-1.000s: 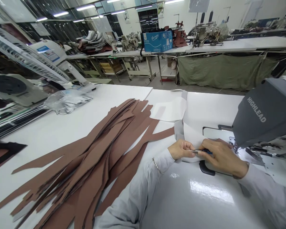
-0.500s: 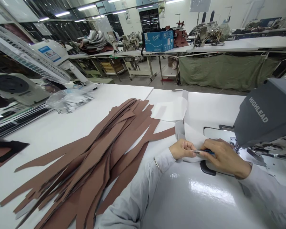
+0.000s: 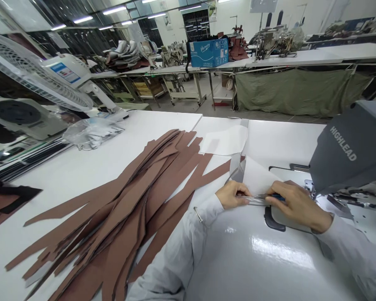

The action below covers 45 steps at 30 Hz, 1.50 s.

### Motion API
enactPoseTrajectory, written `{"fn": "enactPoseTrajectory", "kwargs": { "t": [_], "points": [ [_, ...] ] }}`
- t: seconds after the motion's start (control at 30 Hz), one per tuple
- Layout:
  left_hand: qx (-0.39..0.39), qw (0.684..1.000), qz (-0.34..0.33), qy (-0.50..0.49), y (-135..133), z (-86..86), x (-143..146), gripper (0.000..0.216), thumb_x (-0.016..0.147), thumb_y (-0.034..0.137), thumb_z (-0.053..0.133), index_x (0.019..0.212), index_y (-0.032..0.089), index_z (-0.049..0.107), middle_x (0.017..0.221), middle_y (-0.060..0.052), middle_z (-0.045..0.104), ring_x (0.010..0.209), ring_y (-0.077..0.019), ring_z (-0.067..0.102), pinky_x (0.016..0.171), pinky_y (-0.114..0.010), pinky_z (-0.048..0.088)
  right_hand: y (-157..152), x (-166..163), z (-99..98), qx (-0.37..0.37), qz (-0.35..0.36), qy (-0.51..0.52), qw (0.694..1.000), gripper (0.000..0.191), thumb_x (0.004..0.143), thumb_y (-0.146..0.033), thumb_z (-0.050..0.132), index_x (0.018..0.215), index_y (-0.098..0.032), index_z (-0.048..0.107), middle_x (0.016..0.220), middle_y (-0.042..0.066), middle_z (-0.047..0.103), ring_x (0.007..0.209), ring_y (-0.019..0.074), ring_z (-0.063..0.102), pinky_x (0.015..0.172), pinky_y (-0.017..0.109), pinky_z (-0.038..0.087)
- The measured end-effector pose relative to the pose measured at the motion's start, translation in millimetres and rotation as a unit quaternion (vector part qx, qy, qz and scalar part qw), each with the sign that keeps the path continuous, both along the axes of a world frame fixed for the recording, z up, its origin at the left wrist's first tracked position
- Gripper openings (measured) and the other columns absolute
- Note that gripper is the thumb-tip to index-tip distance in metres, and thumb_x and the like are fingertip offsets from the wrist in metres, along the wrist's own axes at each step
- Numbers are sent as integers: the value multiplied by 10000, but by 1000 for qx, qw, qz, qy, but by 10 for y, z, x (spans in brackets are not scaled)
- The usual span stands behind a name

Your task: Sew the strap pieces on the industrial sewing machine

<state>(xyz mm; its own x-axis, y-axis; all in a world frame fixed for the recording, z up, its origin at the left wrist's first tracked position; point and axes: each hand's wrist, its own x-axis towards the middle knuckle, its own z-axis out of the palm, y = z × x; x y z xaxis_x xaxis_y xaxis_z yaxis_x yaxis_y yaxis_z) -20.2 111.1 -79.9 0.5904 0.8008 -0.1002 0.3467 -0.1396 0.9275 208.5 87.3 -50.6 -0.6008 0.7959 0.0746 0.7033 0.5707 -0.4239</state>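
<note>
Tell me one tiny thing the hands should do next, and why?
Maybe nudge the blue tool slightly along the pale material's edge: the right hand holds it there, its metal end by that edge, and the left hand seems to be pinching the edge.

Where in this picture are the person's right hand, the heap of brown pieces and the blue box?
Right hand (image 3: 297, 205): head view, back of the hand.
Brown pieces (image 3: 134, 194): head view, heap's middle.
Blue box (image 3: 207, 54): head view, printed side.

The sheet (image 3: 257, 176) is white, the strips (image 3: 133, 184) plain brown.
</note>
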Motion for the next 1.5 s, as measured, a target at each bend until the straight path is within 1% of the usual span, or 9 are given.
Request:
{"fn": "enactPoseTrajectory", "kwargs": {
  "t": [0.1,0.17,0.27,0.43,0.57,0.73,1.0,1.23,1.5],
  "points": [
    [-62,998,13,-21,16,-20,-1,139,628,201,689,726,102,689,631,-8,603,592,-107,493,552,-203,366,22,-3,18,-3,6,-10,1000,190,898,-318,390,857,-210,540,838,38,594,720,187,557,655,327,414],
    [-84,995,13,-46,18,-31,3,170,626,242,698,711,96,682,613,-8,597,576,-101,487,536,-200,356,29,-26,37,-3,17,-9,1000,190,901,-319,386,857,-205,531,831,39,587,703,180,550,652,327,411],
    [-94,993,14,-69,15,-37,7,230,611,302,707,707,95,679,610,-9,593,567,-95,478,528,-198,345,29,-57,75,3,30,-6,1000,185,910,-316,374,851,-203,508,822,36,573,687,172,539,636,317,399],
    [-111,990,15,-82,11,-44,9,295,577,355,717,705,95,666,601,-4,576,557,-90,459,523,-204,336,16,-48,135,5,17,-38,999,195,920,-325,365,854,-207,505,821,27,562,681,172,537,625,318,377],
    [-118,989,12,-90,-10,-42,19,304,574,359,716,710,94,657,572,11,545,523,-76,422,497,-203,307,6,-102,147,9,23,-44,999,183,912,-318,381,848,-207,512,814,23,566,672,168,533,592,298,365],
    [-116,988,19,-103,-38,-46,33,261,572,320,724,677,96,641,525,35,497,487,-58,378,470,-197,270,-2,-230,153,2,28,-38,999,184,911,-321,389,826,-203,501,790,19,561,665,163,534,601,293,366],
    [-104,987,-3,-123,-25,-90,33,248,594,303,734,696,90,660,532,33,516,487,-50,385,468,-190,278,-10,-242,173,-20,14,-18,1000,183,899,-302,404,794,-200,514,759,9,572,664,158,535,604,283,369],
    [-106,987,2,-123,-29,-106,44,228,571,277,752,685,98,669,538,32,543,490,-49,406,479,-184,300,-36,-233,197,-29,21,-30,999,172,899,-310,400,815,-201,504,772,2,567,648,154,521,609,289,359],
    [-104,987,-7,-125,-33,-98,40,236,589,291,734,695,91,667,554,23,553,505,-58,424,495,-189,327,-46,-212,184,3,6,-34,999,195,904,-302,389,778,-204,501,732,-3,566,632,151,528,577,277,345]
  ]
}}
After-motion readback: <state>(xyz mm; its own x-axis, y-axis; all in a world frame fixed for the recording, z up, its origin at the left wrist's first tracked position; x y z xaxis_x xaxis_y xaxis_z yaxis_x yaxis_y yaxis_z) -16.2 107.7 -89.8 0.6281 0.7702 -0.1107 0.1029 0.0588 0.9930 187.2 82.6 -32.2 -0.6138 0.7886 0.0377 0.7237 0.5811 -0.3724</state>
